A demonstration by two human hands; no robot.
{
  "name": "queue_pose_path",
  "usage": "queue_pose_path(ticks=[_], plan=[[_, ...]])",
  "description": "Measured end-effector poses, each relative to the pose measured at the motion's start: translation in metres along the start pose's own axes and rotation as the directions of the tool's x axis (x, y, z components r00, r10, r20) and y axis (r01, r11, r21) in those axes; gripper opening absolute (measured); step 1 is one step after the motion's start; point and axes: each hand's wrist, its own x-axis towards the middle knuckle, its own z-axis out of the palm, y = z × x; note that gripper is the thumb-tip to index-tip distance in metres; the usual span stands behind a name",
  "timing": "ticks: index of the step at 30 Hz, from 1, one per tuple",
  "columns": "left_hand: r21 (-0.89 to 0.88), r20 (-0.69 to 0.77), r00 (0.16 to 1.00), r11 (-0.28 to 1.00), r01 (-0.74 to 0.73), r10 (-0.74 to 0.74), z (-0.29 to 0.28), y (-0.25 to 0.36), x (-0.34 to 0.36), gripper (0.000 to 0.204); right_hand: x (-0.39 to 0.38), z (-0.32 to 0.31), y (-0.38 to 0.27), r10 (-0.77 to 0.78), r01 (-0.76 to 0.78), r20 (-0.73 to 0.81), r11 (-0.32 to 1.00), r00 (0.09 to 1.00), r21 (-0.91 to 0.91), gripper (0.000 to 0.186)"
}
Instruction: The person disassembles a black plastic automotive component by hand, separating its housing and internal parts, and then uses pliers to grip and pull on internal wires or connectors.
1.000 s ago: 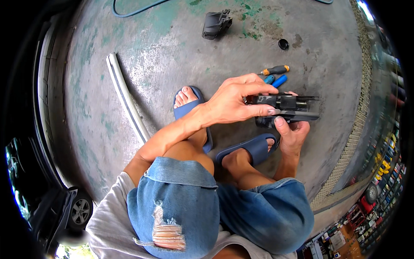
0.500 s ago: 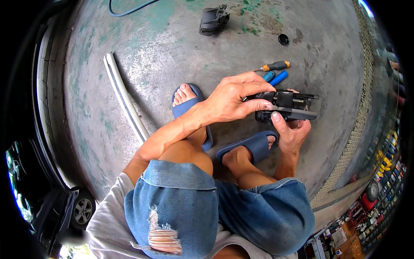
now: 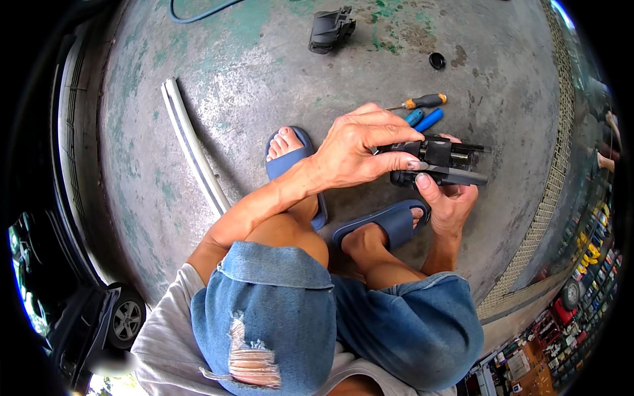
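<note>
Both my hands hold a black mechanical assembly (image 3: 439, 153) above the floor, in front of my right foot. It has a flat bar along its near side and slim rods that stick out to the right. My left hand (image 3: 360, 144) grips its left end, thumb on the near side and fingers curled over the far side. From below, my right hand (image 3: 451, 203) supports it, with the thumb pressed on the flat bar and the other fingers mostly hidden behind the part. The two thumbs are close together.
Beyond the assembly lie a screwdriver (image 3: 426, 101) with an orange and black handle and two blue-handled tools (image 3: 430, 120). Farther off are a round black cap (image 3: 436, 61) and a black plastic housing (image 3: 330, 30). A long pale strip (image 3: 191, 145) lies left; a car wheel (image 3: 127, 319) stands lower left.
</note>
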Motion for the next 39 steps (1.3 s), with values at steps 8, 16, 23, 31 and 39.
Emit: queue_pose_path(ticks=[8,16,23,31,39], plan=[[-0.070,-0.062,0.997,0.997,0.035,-0.040,0.003,0.004,-0.004,0.036,0.000,0.004,-0.002,0.023,-0.023,0.015,1.000,1.000,0.017,0.064],[-0.069,-0.103,0.994,0.997,0.022,-0.029,0.004,0.007,-0.004,0.035,-0.001,0.005,0.002,-0.003,0.001,0.030,0.998,1.000,0.060,0.060],[-0.040,-0.109,0.994,0.999,-0.011,0.006,0.005,0.005,-0.003,0.034,-0.004,0.005,0.010,-0.002,0.002,0.004,1.000,1.000,-0.002,0.064],[0.006,-0.069,0.995,0.998,-0.068,0.068,0.004,0.005,0.003,0.035,-0.011,0.001,0.023,0.002,0.025,-0.203,0.991,0.979,0.129,0.057],[-0.108,-0.029,1.000,0.994,0.003,-0.007,0.002,0.002,-0.001,0.043,-0.008,-0.009,0.030,0.125,-0.081,-0.138,0.953,0.982,0.291,0.054]])
